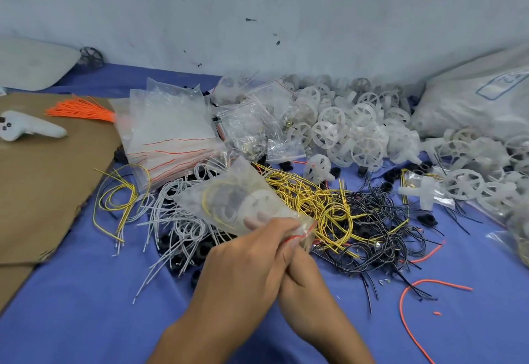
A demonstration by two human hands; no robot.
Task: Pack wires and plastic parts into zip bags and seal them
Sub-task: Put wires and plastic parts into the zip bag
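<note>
One left hand, one right hand, one filled zip bag, one stack of empty zip bags, one white controller, one orange wire bundle; plastic wheels, loose wires: uncountable.

Reaching in from the lower edge with both bare forearms, angling them toward each other and meeting near mid-frame. Pinching the red-striped mouth of the zip bag with the left hand, with thumb on top and fingers curled underneath, showing faintly through the clear plastic. Gripping that same edge with the right hand, tucking it just below and right of the left, touching it, curling the fingertips up to the strip.
</note>
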